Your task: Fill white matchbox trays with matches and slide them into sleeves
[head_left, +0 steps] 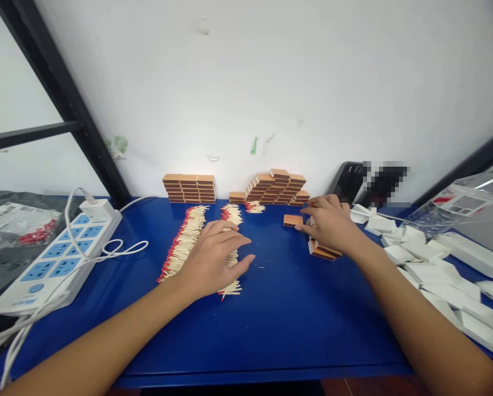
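Note:
My left hand (213, 257) hovers over or rests on a column of loose matchsticks (231, 288), its fingers stretched out and parted, holding nothing I can see. Beside it lies a longer row of red-tipped matchsticks (187, 240). My right hand (329, 223) is over a small stack of matchboxes (324, 251), partly hiding it. Its thumb and forefinger are apart, close to the right end of a single matchbox (292, 220) lying flat; whether they touch it is unclear. A little heap of matches (255, 207) lies farther back.
Against the wall stand a neat matchbox stack (189, 188) and a stepped matchbox pile (276, 187). A power strip (60, 256) with white cables is at left. Many white box-like pieces (432, 264) cover the right side of the blue table (279, 330). A dark phone-like object (346, 181) leans behind.

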Available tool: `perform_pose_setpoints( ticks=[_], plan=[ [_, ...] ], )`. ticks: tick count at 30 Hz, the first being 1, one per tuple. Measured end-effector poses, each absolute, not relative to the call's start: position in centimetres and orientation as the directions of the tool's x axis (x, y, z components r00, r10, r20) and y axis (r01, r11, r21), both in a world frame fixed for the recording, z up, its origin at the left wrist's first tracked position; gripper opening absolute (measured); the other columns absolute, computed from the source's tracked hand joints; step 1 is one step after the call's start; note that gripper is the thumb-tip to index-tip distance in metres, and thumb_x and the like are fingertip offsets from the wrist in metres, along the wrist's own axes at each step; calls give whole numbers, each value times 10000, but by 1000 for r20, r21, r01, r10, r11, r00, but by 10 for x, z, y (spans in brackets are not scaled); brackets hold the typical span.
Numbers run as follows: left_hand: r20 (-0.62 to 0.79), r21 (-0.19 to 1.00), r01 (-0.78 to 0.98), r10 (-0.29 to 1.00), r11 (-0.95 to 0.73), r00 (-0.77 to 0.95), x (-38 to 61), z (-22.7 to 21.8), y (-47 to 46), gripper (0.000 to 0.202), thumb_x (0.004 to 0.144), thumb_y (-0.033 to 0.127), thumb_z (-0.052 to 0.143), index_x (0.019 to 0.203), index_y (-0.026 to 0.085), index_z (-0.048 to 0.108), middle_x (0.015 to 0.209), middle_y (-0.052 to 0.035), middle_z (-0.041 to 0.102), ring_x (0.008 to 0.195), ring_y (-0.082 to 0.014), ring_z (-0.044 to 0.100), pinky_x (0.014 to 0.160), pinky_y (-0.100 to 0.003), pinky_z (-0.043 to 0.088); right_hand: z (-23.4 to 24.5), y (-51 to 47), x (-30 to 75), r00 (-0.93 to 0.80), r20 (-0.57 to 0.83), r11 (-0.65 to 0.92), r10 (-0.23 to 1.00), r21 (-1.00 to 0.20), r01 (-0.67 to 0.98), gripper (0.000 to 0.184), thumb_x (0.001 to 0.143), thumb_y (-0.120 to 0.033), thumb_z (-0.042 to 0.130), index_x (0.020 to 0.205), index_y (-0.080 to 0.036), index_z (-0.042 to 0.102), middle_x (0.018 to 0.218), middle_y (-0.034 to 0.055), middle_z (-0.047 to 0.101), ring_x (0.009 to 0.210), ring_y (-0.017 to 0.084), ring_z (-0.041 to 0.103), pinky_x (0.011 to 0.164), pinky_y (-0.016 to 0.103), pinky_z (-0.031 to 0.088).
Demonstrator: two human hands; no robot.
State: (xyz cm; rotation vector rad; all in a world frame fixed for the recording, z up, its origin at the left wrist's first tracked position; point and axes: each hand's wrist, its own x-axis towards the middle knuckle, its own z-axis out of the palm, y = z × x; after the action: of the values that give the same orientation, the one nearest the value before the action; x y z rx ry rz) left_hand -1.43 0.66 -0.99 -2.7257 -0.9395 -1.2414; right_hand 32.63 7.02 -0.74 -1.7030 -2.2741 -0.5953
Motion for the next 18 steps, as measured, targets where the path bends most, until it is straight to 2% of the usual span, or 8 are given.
perform_pose_setpoints(
  ticks=[3, 5, 9, 13, 18],
  plan=[
    [671, 251, 491, 516, -834, 533, -14, -11, 5, 185, 943, 333, 760, 1095, 228, 767, 989, -52, 813, 1108, -278, 700, 1013, -487, 533, 6, 73, 306, -400, 455, 349, 796, 195, 917, 355, 1006, -393, 566, 1207, -186, 772, 1211, 196, 695, 1132, 381, 545, 894, 503, 449],
    [675, 249, 467, 498, -849, 545, -13, -11, 4, 165, 938, 324, 766, 1067, 221, 765, 962, -49, 803, 1091, -268, 703, 1009, -471, 541, 19, 79, 281, -507, 442, 465, 740, 209, 861, 311, 1023, -353, 555, 1186, -184, 759, 1120, 162, 713, 1076, 340, 578, 929, 477, 453],
    [716, 233, 445, 462, -865, 523, -13, -13, 4, 136, 939, 301, 763, 1036, 205, 754, 932, -46, 791, 1070, -252, 703, 1008, -444, 547, 39, 105, 215, -653, 337, 551, 679, 354, 756, 243, 1001, -264, 588, 1126, -131, 748, 1097, 179, 725, 1110, 338, 570, 928, 438, 419],
    [743, 226, 435, 443, -871, 501, -12, -14, 4, 121, 955, 286, 736, 1045, 206, 747, 933, -41, 789, 1066, -241, 701, 1001, -425, 551, 37, 138, 166, -667, 275, 489, 692, 501, 714, 245, 962, -147, 552, 1092, -76, 747, 1102, 223, 713, 1121, 358, 534, 872, 446, 370],
    [743, 192, 440, 423, -877, 519, -11, -15, 4, 94, 977, 283, 684, 988, 211, 744, 897, -39, 784, 1043, -240, 707, 961, -418, 559, 26, 156, 148, -650, 240, 456, 721, 543, 706, 305, 968, -109, 485, 1109, -75, 753, 1122, 232, 712, 1135, 353, 502, 857, 442, 333]
  ],
)
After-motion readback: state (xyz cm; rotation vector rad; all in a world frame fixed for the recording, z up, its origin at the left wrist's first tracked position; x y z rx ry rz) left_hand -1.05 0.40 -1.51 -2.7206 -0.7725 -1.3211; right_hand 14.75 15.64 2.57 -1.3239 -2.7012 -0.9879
